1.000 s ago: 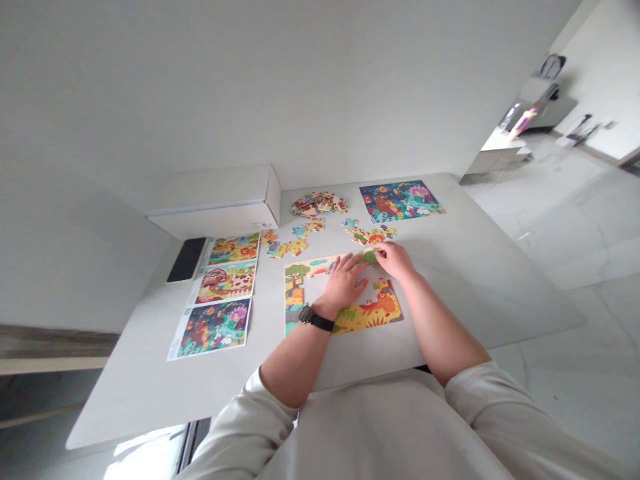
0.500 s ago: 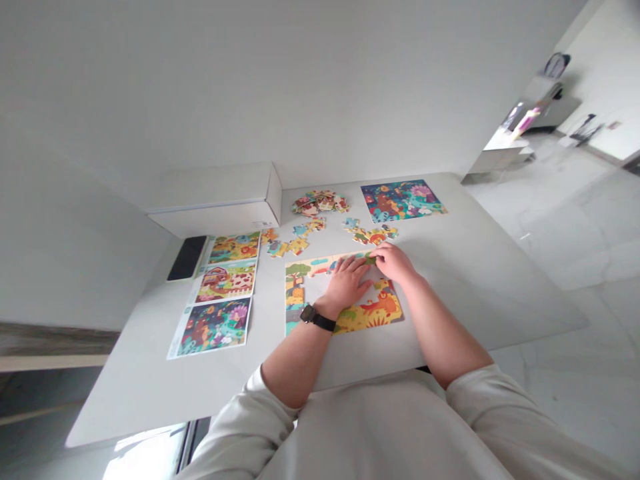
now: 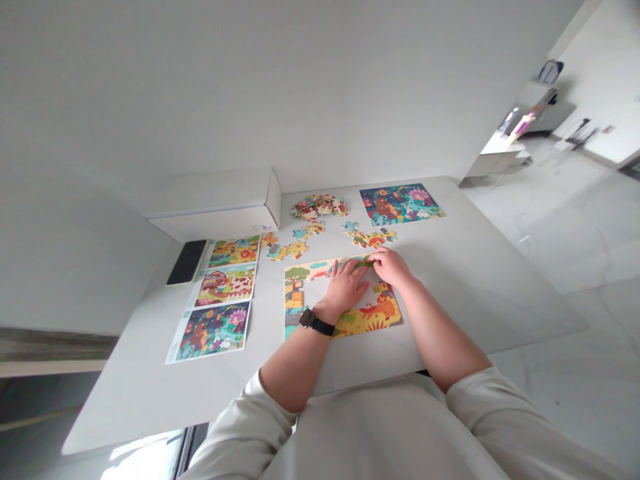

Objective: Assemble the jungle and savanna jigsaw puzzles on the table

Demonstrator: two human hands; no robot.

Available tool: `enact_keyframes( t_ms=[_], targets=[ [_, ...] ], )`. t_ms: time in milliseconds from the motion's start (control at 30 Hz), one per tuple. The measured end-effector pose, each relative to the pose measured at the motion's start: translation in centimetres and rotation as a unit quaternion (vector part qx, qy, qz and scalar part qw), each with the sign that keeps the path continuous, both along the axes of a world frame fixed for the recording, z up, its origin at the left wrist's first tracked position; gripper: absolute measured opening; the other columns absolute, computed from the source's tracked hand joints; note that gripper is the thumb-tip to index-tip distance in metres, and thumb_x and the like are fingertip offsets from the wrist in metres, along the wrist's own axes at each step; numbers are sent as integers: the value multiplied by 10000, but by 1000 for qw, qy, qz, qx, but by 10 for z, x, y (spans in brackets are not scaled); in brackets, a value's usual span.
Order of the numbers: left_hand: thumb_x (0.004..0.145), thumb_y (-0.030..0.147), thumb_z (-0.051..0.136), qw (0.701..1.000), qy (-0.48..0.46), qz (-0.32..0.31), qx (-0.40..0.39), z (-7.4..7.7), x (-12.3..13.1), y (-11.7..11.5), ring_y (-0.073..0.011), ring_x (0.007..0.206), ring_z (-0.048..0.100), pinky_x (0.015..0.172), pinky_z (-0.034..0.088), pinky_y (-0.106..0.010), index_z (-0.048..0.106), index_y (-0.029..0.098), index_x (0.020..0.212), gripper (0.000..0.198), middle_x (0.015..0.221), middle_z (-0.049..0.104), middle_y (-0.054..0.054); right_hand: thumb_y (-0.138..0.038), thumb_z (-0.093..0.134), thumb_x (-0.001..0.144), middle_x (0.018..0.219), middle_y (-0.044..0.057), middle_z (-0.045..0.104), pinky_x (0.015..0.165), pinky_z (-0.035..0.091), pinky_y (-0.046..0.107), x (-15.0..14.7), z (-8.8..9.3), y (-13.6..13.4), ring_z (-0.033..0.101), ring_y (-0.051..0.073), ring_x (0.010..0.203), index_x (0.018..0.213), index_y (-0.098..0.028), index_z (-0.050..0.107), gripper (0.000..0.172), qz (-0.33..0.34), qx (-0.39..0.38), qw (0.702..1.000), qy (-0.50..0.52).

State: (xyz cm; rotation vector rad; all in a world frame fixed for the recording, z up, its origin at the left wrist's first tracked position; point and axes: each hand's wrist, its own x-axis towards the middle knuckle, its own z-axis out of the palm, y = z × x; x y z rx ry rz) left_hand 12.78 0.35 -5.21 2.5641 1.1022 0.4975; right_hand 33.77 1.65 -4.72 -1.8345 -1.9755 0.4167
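- Lying at the far side of the table [image 3: 475, 300], a white box [image 3: 215, 208] stood just beside a black phone [image 3: 187, 262].
- Three printed picture sheets [image 3: 225, 283] ran in a column near the phone, their colourful scenes including a red barn.
- A heap of jigsaw pieces [image 3: 316, 207] lay near the table's far edge, with loose pieces [image 3: 293, 243] below it and another group of loose pieces [image 3: 367, 235] to its right.
- A finished puzzle [image 3: 400, 205] sat at the far edge, right of the heap.
- The table was smooth and pale, with a veined, polished floor [image 3: 575, 220] beyond it.
- A partly built jigsaw puzzle [image 3: 367, 313] lay directly before the person, its coloured pieces forming a border around a bare white middle.
- The left hand [image 3: 345, 290], with a black watch [image 3: 315, 322] on its wrist, lay open and flat across that middle, gripping nothing.
- The right hand [image 3: 393, 267] had its fingers [image 3: 379, 257] closed on a small green piece [image 3: 363, 262] at the puzzle's upper edge.
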Motion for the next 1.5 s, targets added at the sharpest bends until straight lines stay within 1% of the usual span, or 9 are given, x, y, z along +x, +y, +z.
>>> enact_keyframes(
  t_ms=[133, 267, 367, 533, 667, 767, 967, 1267, 1500],
  targets=[
    [1055, 331, 671, 997, -51, 41, 41, 21, -7, -4, -341, 1493, 566, 1347, 276, -702, 678, 316, 1465, 410, 1571, 639, -111, -1, 571, 920, 1186, 54, 792, 1010, 569, 318, 1, -4, 2, 743, 216, 1071, 1018, -254, 881, 413, 2, 4, 1000, 11],
    [1076, 338, 643, 989, -139, 36, 44, 52, -33, -2, -291, 1368, 663, 1211, 526, -521, 712, 271, 1400, 338, 1491, 684, -116, -7, 557, 932, 1144, 42, 806, 1020, 566, 327, 1, -6, 5, 745, 216, 1088, 992, -267, 885, 423, -10, -10, 1000, 9],
    [1081, 326, 628, 988, -136, 38, 56, 64, -62, 4, -279, 1318, 690, 1157, 567, -482, 730, 264, 1368, 311, 1415, 720, -108, -3, 560, 924, 1119, 34, 807, 1009, 566, 317, 1, -7, 5, 745, 205, 1068, 970, -274, 883, 425, -7, -3, 1000, 15],
    [1056, 314, 641, 993, -70, 69, 67, 38, -118, 18, -305, 1282, 697, 1162, 553, -514, 765, 243, 1285, 270, 1324, 760, -114, -30, 600, 918, 1119, 49, 793, 957, 571, 306, 1, -9, 2, 745, 202, 990, 969, -263, 881, 369, -3, 27, 999, 38],
    [1024, 236, 601, 980, -99, 162, 51, 3, -153, 28, -276, 1181, 725, 1119, 573, -469, 782, 248, 1165, 229, 1209, 781, -92, -37, 597, 918, 1096, 43, 789, 909, 572, 298, -1, -9, 1, 735, 195, 931, 934, -270, 879, 367, -17, 28, 999, 32],
    [1032, 274, 584, 967, -151, 200, 41, -9, -164, 33, -255, 1139, 738, 1066, 597, -415, 779, 240, 1145, 228, 1176, 771, -84, -36, 584, 917, 1099, 38, 793, 907, 570, 298, -2, -11, 1, 735, 194, 937, 918, -268, 874, 372, -20, 30, 999, 33],
    [968, 235, 624, 977, -118, 177, 8, -13, -160, 39, -278, 1093, 734, 1066, 575, -449, 798, 234, 1058, 196, 1110, 800, -80, -37, 551, 905, 1081, 49, 796, 956, 574, 327, 0, -12, 2, 741, 213, 988, 931, -250, 857, 374, -29, 53, 997, 47],
    [972, 248, 616, 977, -119, 178, -7, -12, -158, 39, -292, 1107, 729, 1071, 562, -466, 810, 235, 1053, 210, 1114, 812, -93, -128, 553, 920, 1232, 142, 758, 1122, 533, 459, 22, -10, 3, 687, 313, 1172, 1239, -205, 789, 404, -128, 116, 985, 23],
    [972, 253, 618, 979, -109, 170, -12, -13, -158, 40, -291, 1113, 719, 1102, 545, -480, 815, 238, 1067, 220, 1130, 811, -89, -285, 575, 1030, 1479, 125, 703, 1262, 408, 552, 4, -17, 5, 592, 323, 1406, 1368, -247, 737, 377, -59, 76, 995, -24]
  ],
)
